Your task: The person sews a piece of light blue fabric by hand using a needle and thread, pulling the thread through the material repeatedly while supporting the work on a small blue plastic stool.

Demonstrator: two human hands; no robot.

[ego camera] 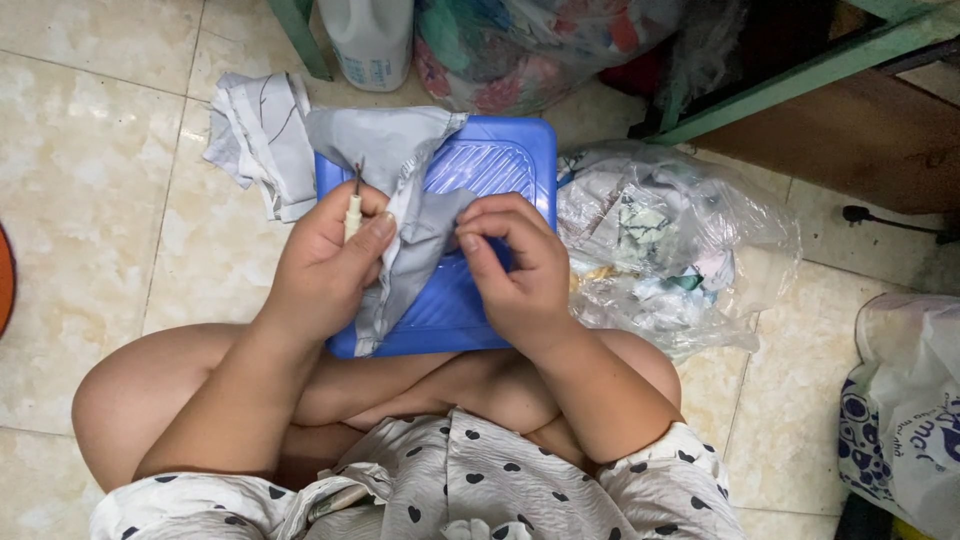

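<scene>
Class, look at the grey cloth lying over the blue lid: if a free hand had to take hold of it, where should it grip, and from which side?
Probably the loose bunched end of the grey cloth, from the left. That end lies on the floor, off the blue lid and clear of both hands. The middle is pinched between the left hand, which also holds a pointed tool, and the right hand.

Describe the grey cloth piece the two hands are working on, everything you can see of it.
The grey cloth is thin, crumpled woven-looking fabric, plain grey. It drapes over the blue plastic lid, running from the lid's upper left corner down toward the lower left edge. The left hand pinches its left side while holding a small cream-handled tool with a metal tip. The right hand grips its right edge with bent fingers. A lighter, line-patterned piece lies against its upper end.
</scene>
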